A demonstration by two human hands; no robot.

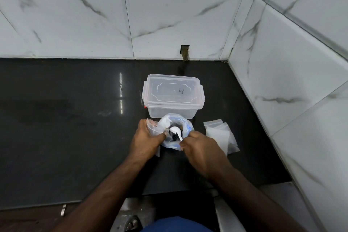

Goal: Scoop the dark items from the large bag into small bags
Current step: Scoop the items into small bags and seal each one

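Plastic of the large bag (185,132) looks thin and floppy; left hand (146,140) grips a small bag (153,128), right hand (199,149) pinches the spoon (176,131) handle.

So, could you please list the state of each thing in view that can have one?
Large bag: open at the top, dark items inside.
Scoop: in the large bag's mouth, held by the right hand.
Small bag: held in the left hand, beside the large bag.
Spare small bags: lying flat on the counter, seemingly unfilled.
Plastic box: lid on.
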